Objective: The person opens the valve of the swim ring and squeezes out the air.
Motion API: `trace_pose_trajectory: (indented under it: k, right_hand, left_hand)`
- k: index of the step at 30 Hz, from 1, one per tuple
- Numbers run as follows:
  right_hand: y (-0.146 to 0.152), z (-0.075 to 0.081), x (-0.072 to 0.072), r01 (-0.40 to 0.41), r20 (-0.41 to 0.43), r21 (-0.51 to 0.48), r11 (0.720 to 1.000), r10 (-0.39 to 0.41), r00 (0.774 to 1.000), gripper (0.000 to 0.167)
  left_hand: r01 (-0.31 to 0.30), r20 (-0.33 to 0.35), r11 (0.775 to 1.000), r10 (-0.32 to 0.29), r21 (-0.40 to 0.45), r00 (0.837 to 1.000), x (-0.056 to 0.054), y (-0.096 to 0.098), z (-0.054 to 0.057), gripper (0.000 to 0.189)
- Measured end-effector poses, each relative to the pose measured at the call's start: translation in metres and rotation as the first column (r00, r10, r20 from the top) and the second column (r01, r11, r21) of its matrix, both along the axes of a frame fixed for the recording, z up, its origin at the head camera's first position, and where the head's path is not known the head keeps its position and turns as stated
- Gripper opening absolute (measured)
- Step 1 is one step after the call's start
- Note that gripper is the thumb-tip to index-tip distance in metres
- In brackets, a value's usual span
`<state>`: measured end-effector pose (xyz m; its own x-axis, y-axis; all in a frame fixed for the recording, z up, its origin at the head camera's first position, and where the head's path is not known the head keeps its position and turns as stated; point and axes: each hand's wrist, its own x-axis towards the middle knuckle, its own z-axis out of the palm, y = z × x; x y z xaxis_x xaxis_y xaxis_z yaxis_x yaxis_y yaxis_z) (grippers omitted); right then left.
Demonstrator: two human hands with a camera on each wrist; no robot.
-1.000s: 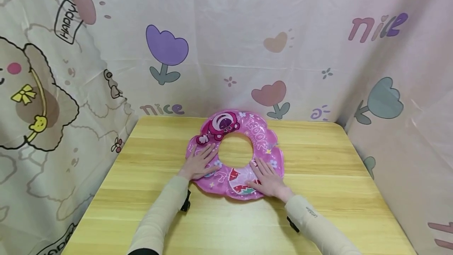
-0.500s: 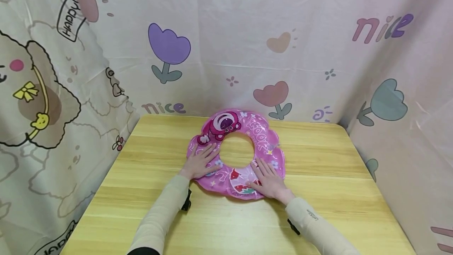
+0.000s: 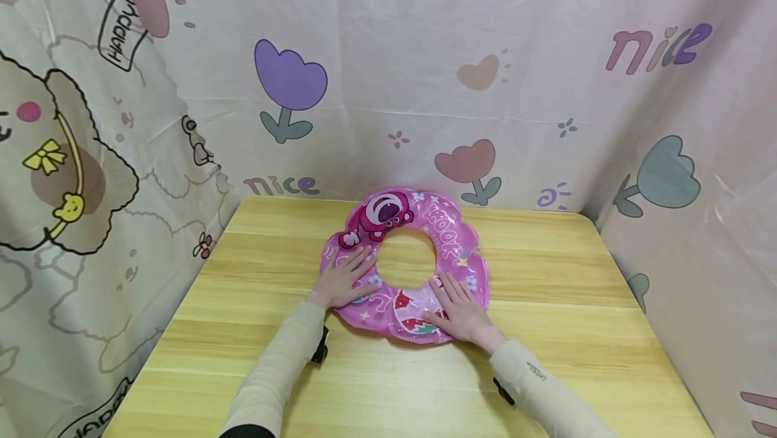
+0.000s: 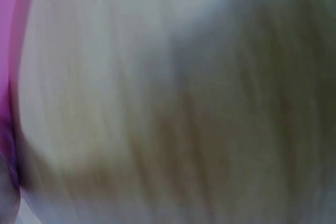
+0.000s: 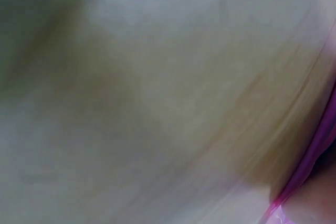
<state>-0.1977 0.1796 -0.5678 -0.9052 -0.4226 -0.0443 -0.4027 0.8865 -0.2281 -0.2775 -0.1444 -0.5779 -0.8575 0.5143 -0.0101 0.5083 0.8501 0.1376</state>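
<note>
A pink inflatable swim ring with a scalloped edge lies flat on the wooden table, printed with a bear, flowers, white lettering and a watermelon slice. My left hand rests on the ring's left side, fingers straight and spread. On its lower right my right hand lies the same way, fingertips near the inner hole. The left wrist view catches only a strip of the pink swim ring at its left edge. In the right wrist view the swim ring shows at the right edge beside part of the hand.
The light wooden table shows through the ring's hole and all around it. A printed cloth curtain with tulips, hearts and words hangs behind the table and along both sides. Black straps sit at the wrists.
The head view has shifted very slightly since one second ago. Both hands and the swim ring keep their places on the table.
</note>
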Motion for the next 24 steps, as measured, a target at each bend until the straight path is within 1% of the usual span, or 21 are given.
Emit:
trace_pose_trajectory:
  k: [5, 8, 10, 12, 15, 19, 22, 24]
  right_hand:
    - [-0.001, 0.0045, 0.0003, 0.002, 0.015, 0.037, 0.999, -0.002, 1.0, 0.085]
    - [0.0002, 0.0017, 0.0003, -0.005, -0.002, 0.014, 1.0, 0.005, 1.0, 0.085]
    - [0.0007, -0.0004, 0.0002, -0.009, -0.016, -0.019, 1.0, 0.008, 1.0, 0.086]
    - [0.0009, -0.0014, 0.0003, -0.011, -0.022, -0.041, 0.999, 0.011, 1.0, 0.087]
    - [0.0008, -0.0019, 0.0005, -0.014, -0.03, -0.053, 0.998, 0.012, 0.999, 0.087]
    - [0.0, -0.0006, 0.0014, -0.014, -0.031, -0.037, 0.999, 0.013, 0.999, 0.085]
    - [-0.001, 0.0021, 0.002, -0.007, -0.019, -0.038, 0.999, 0.007, 1.0, 0.084]
    - [-0.0014, 0.0031, 0.0022, -0.001, -0.003, -0.021, 1.0, 0.001, 1.0, 0.084]
  left_hand:
    - [-0.005, 0.005, 1.0, 0.005, -0.008, 1.0, -0.0008, 0.0006, -0.0013, 0.081]
    - [-0.003, 0.007, 1.0, 0.003, -0.006, 1.0, -0.0002, 0.001, 0.0, 0.081]
    - [-0.003, 0.009, 1.0, 0.003, -0.007, 1.0, 0.0003, 0.0013, 0.0013, 0.08]
    - [-0.007, 0.018, 1.0, 0.007, -0.019, 1.0, 0.0006, 0.0015, 0.0025, 0.08]
    - [-0.007, 0.023, 1.0, 0.008, -0.027, 1.0, 0.001, 0.0017, 0.0035, 0.08]
    - [-0.012, 0.027, 0.999, 0.013, -0.035, 1.0, 0.0017, 0.0016, 0.0038, 0.08]
    - [-0.011, 0.015, 1.0, 0.011, -0.027, 1.0, 0.0025, 0.0019, 0.0042, 0.08]
    - [-0.01, 0.002, 1.0, 0.01, -0.019, 1.0, 0.0029, 0.0019, 0.004, 0.08]
